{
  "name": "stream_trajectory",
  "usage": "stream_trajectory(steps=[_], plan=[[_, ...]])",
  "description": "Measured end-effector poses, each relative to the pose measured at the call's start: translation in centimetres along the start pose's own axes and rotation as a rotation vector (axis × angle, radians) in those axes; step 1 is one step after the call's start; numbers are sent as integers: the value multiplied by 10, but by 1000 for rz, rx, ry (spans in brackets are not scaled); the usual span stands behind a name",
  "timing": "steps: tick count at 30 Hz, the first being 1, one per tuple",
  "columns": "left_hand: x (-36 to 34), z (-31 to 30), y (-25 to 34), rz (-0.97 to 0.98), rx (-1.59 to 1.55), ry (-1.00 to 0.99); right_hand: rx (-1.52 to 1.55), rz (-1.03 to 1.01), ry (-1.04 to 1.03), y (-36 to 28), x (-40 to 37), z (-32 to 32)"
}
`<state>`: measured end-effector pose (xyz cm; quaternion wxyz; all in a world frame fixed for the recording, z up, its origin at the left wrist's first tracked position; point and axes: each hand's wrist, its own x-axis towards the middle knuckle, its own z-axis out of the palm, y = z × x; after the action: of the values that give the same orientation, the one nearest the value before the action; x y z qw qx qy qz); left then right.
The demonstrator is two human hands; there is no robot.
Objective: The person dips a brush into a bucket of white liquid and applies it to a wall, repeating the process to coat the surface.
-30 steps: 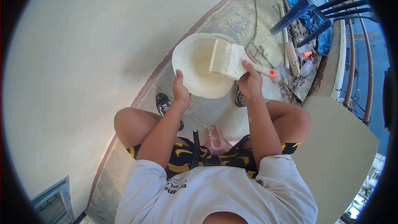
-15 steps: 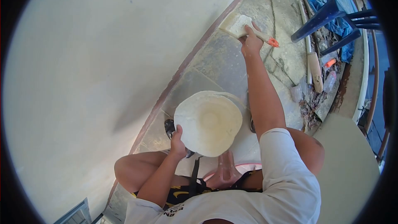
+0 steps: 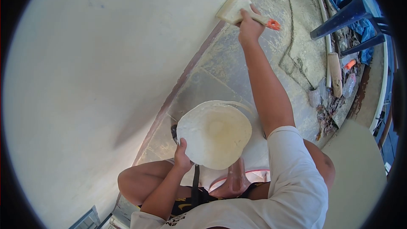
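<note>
My right hand (image 3: 251, 24) is closed round a wide paintbrush (image 3: 237, 11) coated in pale paint, with an orange handle end. The bristles lie against the foot of the pale wall (image 3: 106, 51), just over its reddish-brown bottom strip. Below, my left hand (image 3: 182, 157) grips the left rim of a paint bucket (image 3: 199, 123), thumb over the edge. The bucket is whitish inside, with a yellowish pool at the bottom. It is held in front of my knees, and its handle lies along the far rim.
Under me is a pink plastic stool (image 3: 233, 184). Stained floor (image 3: 216, 85) runs along the wall. On the right are blue plastic chair legs (image 3: 339, 21), a blue tarp (image 3: 364, 34), a wooden piece (image 3: 335, 74), a plastic bottle (image 3: 349, 85) and dry leaves.
My right hand has moved the paintbrush up and to the left, against the wall's foot. The bucket sits slightly lower in view, still in my left hand. The view has shifted a little.
</note>
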<state>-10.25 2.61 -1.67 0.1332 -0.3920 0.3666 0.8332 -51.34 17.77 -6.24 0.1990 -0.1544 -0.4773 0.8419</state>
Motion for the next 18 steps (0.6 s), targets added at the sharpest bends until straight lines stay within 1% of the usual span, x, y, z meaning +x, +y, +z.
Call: stream_trajectory(steps=[1, 2, 4, 5, 7, 8, 10, 11, 12, 14, 15, 16, 18], plan=[[0, 0, -1, 0, 52, 26, -24, 28, -21, 2, 1, 10], [1, 0, 0, -4, 60, 32, -21, 34, -14, -18, -2, 24], [-1, -2, 0, -18, 81, 44, 136, -22, -54, -63, -9, 46], [-1, -3, 1, -23, 79, 48, 132, -17, -54, -80, -10, 48], [1, -4, 0, -35, 35, 22, 277, -54, -145, -105, -11, 43], [2, -2, 0, -31, 32, 18, 277, -57, -151, -100, -8, 37], [1, 2, 3, -17, 75, 38, 180, -22, -36, -67, -6, 14], [1, 5, 5, -6, 81, 34, 101, 27, -18, -47, -5, 3], [0, 9, 6, 5, 78, 29, 112, 20, -20, -29, -4, 4], [3, 11, 5, 18, 76, 22, 26, -10, -39, -4, -3, 10], [5, 8, 4, 9, 74, 19, 10, -11, -76, -27, -12, 27], [4, 4, 2, -7, 74, 20, 7, -3, -65, -54, -19, 40], [2, -1, 1, -32, 68, 25, 178, -34, -153, -98, -27, 55]])
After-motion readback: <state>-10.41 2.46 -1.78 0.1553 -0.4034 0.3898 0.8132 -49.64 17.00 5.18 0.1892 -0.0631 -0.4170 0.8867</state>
